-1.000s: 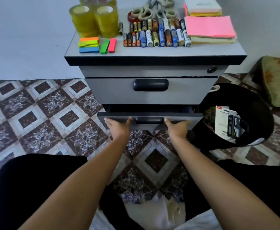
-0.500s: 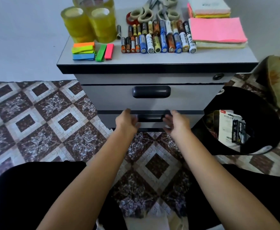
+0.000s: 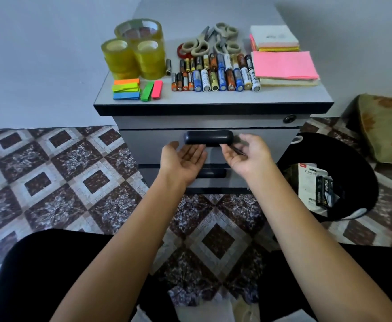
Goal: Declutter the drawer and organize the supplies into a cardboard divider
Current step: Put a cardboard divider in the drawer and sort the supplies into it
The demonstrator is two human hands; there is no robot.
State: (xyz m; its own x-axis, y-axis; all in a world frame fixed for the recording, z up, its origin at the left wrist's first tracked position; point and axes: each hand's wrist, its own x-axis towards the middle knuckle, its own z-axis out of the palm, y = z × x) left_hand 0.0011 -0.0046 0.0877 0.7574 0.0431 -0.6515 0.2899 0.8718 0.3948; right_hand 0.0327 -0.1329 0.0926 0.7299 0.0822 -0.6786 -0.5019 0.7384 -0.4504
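A grey drawer cabinet [image 3: 150,145] stands in front of me with both drawers closed. My left hand [image 3: 182,160] and my right hand [image 3: 243,156] are raised palms-up just under the black handle [image 3: 208,137] of the upper drawer, fingers relaxed, holding nothing. The lower drawer's handle [image 3: 211,173] shows between my wrists. On the cabinet top lie tape rolls [image 3: 133,52], coloured sticky flags [image 3: 126,89], a row of batteries [image 3: 215,75], scissors [image 3: 210,41] and sticky-note pads [image 3: 283,65].
A black bin bag [image 3: 362,163] with stapler packaging [image 3: 315,185] sits to the right of the cabinet. A patterned cushion [image 3: 387,131] lies further right. Patterned floor mat [image 3: 51,173] spreads to the left. My black-clad knees frame the bottom.
The lower drawer was pushed closed. Both hands then left it and rose to just below the upper drawer's handle, turning palms-up.
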